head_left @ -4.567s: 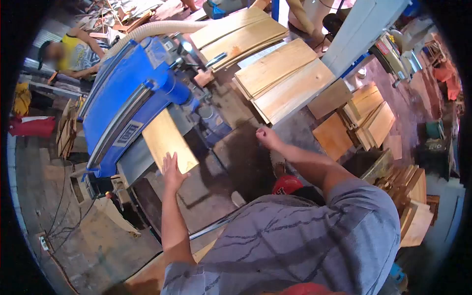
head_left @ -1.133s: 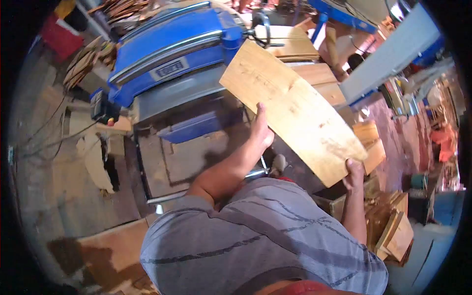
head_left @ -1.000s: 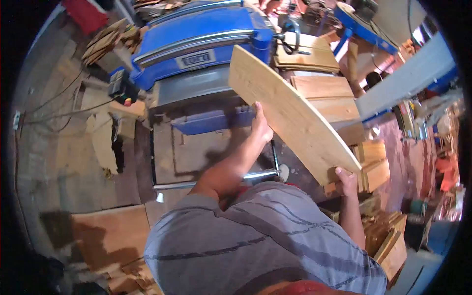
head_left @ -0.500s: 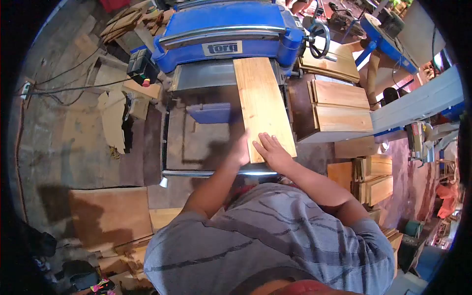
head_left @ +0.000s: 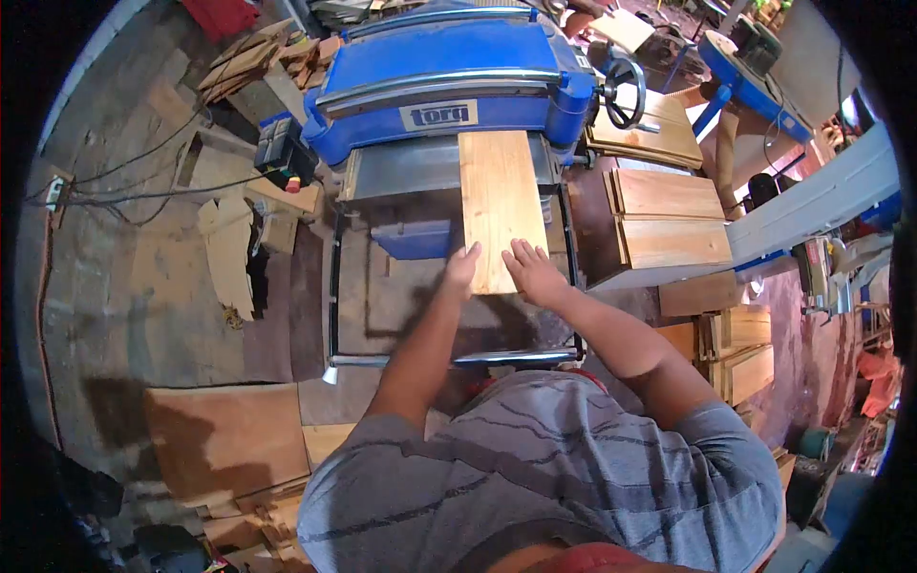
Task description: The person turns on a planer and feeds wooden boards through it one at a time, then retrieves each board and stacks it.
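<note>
A pale wooden board (head_left: 499, 205) lies lengthwise on the metal bed (head_left: 406, 170) of a blue thickness planer (head_left: 444, 62). Its far end meets the opening below the planer's front, where the rest is hidden. My left hand (head_left: 464, 270) grips the board's left edge close to the near end, thumb on top and the other fingers mostly out of sight. On the near right corner rests my right hand (head_left: 537, 274), its fingers stretched over the top face and slightly apart.
A black handwheel (head_left: 624, 94) sits at the planer's right. Stacked boards (head_left: 673, 215) lie beyond the frame on that side. A switch box (head_left: 285, 153) with a red button and cables (head_left: 143, 196) is at left. A metal roller bar (head_left: 458, 359) crosses before my body.
The board has moved forward, with less of it showing in front of the planer, and it lies straighter. Both hands have gone forward with it. My left thumb now shows on top.
</note>
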{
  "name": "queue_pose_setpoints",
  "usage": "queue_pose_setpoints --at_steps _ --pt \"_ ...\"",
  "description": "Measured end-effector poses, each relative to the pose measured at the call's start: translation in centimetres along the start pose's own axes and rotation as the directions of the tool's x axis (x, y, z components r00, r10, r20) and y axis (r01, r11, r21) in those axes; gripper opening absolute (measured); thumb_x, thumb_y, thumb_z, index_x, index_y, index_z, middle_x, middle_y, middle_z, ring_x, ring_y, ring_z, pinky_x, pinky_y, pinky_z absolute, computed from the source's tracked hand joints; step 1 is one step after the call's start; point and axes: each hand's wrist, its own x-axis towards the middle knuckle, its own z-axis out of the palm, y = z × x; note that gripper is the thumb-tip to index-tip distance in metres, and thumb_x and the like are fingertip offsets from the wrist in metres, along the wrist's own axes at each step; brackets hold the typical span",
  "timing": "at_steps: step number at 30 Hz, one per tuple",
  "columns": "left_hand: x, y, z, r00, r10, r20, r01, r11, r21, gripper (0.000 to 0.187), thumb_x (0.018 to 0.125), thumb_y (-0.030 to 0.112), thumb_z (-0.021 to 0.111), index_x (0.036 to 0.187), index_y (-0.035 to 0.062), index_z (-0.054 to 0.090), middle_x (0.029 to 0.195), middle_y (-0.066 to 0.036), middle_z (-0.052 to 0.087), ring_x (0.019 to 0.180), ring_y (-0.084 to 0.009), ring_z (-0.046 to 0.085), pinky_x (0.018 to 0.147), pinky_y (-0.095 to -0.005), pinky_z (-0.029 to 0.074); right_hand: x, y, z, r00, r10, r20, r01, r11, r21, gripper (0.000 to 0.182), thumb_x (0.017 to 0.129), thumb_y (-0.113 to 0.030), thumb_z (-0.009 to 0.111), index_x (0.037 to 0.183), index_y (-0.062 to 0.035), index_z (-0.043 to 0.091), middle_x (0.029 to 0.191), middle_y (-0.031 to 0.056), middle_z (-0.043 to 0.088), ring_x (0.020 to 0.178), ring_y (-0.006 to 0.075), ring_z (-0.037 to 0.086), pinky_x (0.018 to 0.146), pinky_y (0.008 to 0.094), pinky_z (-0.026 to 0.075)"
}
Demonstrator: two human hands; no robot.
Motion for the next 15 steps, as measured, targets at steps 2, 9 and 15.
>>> queue_pose_setpoints --at_steps 2,9,15 --pt "2.1 1.0 -0.3 0.998 -0.021 0.061 0.026 0.997 -0.076 0.042 0.101 0.030 0.053 0.124 -0.0041 0.055 0.108 -0.014 0.067 0.093 -0.0252 0.067 0.085 -0.0381 0.053 1.7 0.7 -0.7 0.997 0.004 0.079 -0.008 0.999 0.044 0.058 0.091 -0.011 0.049 0.146 0.0013 0.032 0.153 0.0282 0.025 0.144 0.0405 0.024 0.115 0.0521 0.026" --pt "4.3 2.1 -0.3 0.994 0.103 -0.031 -0.097 0.985 0.140 0.038 0.101 0.026 0.052 0.124 -0.0040 0.057 0.112 -0.011 0.066 0.097 -0.0200 0.064 0.086 -0.0361 0.051 3.8 2.5 1.4 0.999 0.033 -0.017 -0.032 0.995 0.091 0.064 0.085 -0.009 0.057 0.144 0.0004 0.034 0.151 0.0289 0.029 0.144 0.0407 0.025 0.114 0.0525 0.027" --pt "1.6 4.4 4.8 0.733 0.671 -0.112 -0.105 0.274 0.956 0.053 0.092 0.028 0.060 0.140 0.0078 0.047 0.148 -0.020 0.038 0.137 -0.0364 0.038 0.112 -0.0474 0.030 4.9 3.0 -0.5 1.000 0.019 -0.014 -0.018 0.996 0.087 0.067 0.083 -0.011 0.062 0.144 -0.0009 0.037 0.151 0.0264 0.030 0.143 0.0388 0.027 0.113 0.0522 0.029"
